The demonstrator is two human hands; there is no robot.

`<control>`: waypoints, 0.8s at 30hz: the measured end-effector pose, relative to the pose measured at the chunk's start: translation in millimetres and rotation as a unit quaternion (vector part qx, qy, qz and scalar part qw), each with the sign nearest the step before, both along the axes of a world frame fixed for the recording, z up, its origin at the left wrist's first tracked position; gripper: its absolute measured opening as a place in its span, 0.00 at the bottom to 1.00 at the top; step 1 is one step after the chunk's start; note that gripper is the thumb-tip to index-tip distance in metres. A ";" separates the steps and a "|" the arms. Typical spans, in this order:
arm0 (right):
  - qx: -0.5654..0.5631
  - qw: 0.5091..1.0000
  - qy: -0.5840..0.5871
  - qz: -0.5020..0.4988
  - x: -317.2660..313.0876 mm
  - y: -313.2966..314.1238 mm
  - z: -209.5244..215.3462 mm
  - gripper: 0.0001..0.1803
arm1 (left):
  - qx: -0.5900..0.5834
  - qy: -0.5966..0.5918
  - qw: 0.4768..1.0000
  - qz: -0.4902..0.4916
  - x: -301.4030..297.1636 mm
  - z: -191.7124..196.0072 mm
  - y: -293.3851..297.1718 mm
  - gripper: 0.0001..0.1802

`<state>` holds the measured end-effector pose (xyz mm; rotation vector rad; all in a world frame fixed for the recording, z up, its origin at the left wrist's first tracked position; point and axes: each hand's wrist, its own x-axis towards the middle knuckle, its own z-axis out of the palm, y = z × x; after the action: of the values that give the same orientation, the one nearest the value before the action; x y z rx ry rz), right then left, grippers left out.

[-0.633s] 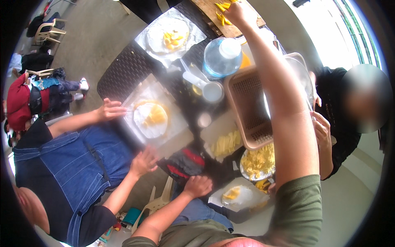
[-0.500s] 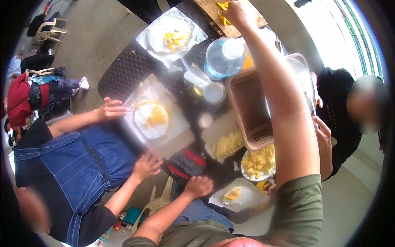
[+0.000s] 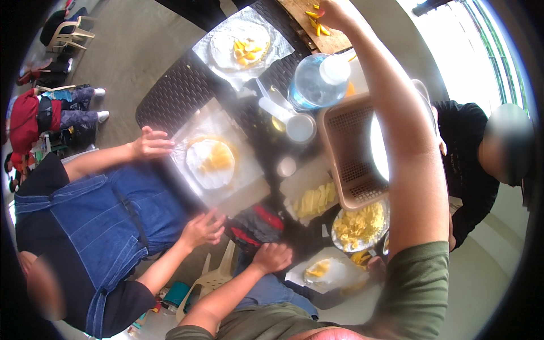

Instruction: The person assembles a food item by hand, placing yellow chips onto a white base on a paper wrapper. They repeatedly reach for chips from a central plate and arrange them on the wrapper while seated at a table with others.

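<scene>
My right arm stretches far across the table. My right hand (image 3: 338, 15) is closed over a wooden board (image 3: 334, 41) at the far edge, its fingertips beside yellow strips of food (image 3: 318, 25); what lies between them is hidden. My left hand (image 3: 273, 258) is curled into a loose fist at the near edge, beside a dark grey and red cloth (image 3: 255, 225). In front of me are a plate of yellow pieces (image 3: 358, 226), a sheet with pale yellow slices (image 3: 314, 200), and a white wrap topped with yellow filling (image 3: 318, 271).
Under my right arm stands a tan plastic basket (image 3: 354, 199), beside a large clear bottle (image 3: 311, 85) and a white measuring cup (image 3: 300, 128). A co-worker's hands (image 3: 203, 229) flank a round white wrapper (image 3: 211, 163) at left; another filled wrapper (image 3: 241, 46) lies farther off. Someone in black (image 3: 467, 170) is at right.
The view shifts slightly, moving the table items rightward. The right-hand person's hand has drawn back behind my arm. My left hand stays in place; my right hand remains over the board.
</scene>
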<state>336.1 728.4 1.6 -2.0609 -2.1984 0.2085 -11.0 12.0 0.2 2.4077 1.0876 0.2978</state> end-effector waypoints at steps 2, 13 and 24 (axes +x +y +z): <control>-0.010 1.000 0.000 0.011 -3.5 -2.3 9.6 0.10 | 0.001 0.001 1.000 0.004 0.9 0.3 -0.7 0.11; -0.029 0.999 0.002 0.025 -3.0 -9.2 22.4 0.15 | 0.000 -0.012 1.000 0.005 0.9 -0.7 -0.4 0.11; -0.029 0.999 0.003 0.035 -2.9 -11.5 18.5 0.20 | -0.004 -0.005 1.000 0.005 1.3 -0.8 -1.4 0.10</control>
<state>333.2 716.9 20.2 -2.0117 -2.2885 0.2890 -9.7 10.6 -0.7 2.3925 1.0940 0.3074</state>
